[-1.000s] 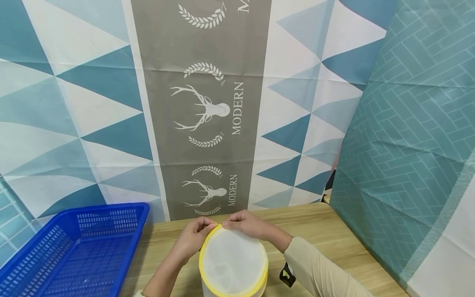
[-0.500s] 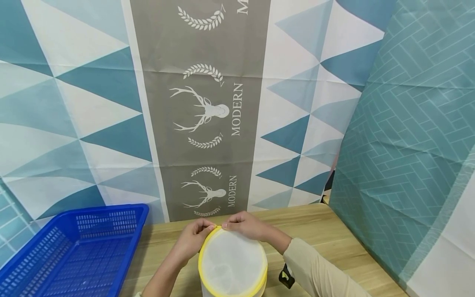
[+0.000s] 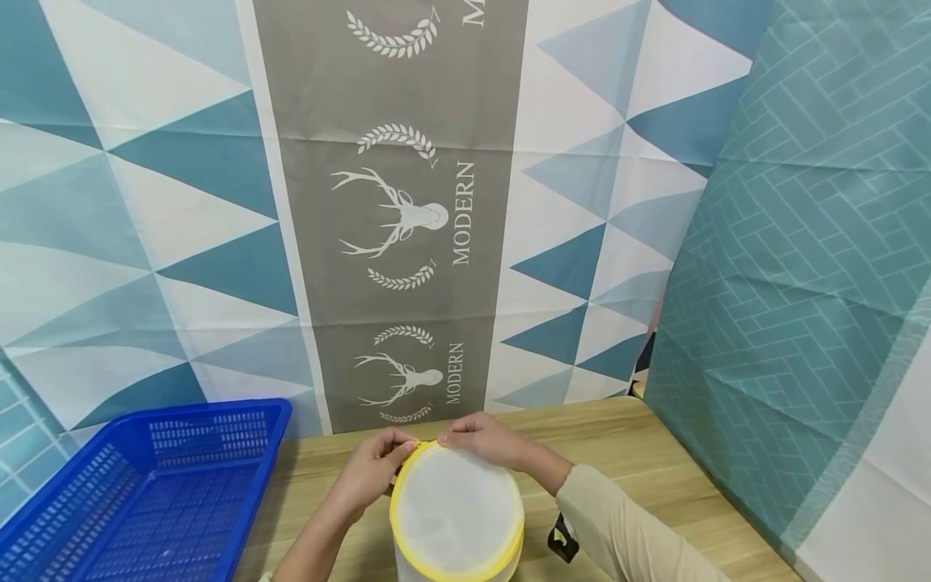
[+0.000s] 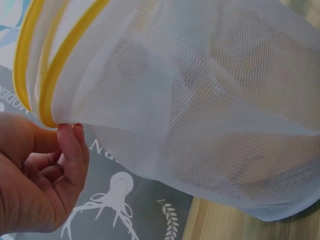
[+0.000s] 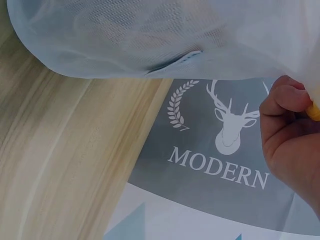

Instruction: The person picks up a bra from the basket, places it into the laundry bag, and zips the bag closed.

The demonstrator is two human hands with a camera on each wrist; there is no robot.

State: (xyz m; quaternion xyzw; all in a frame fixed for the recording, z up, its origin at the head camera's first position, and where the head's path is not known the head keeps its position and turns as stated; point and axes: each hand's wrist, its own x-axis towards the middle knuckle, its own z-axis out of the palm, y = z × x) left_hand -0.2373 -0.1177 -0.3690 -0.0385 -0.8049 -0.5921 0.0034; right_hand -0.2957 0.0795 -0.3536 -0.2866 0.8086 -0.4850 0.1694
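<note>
A white mesh laundry bag (image 3: pixel 458 513), round and drum-like with yellow trim, stands on the table with its flat top facing up. My left hand (image 3: pixel 369 470) pinches the yellow edge at the far side of the top, between thumb and fingers. Close beside it, my right hand (image 3: pixel 486 441) grips the same rim. In the left wrist view, two yellow bands (image 4: pixel 75 42) run down to the fingertips of the left hand (image 4: pixel 47 175). Seen from the right wrist, the right hand (image 5: pixel 294 130) holds the bag's edge, with a bit of yellow trim showing beyond it.
A blue perforated plastic basket (image 3: pixel 272 461) stands at the left. The wooden table (image 3: pixel 618 453) meets a patterned cloth (image 3: pixel 407 283) behind and a teal one (image 3: pixel 800 267) at the right. A small black item (image 3: pixel 562 540) shows beside the right sleeve.
My left fingertips have shifted slightly left along the rim, so the gap between the two hands is a little wider. The right hand and the bag stay nearly where they were.
</note>
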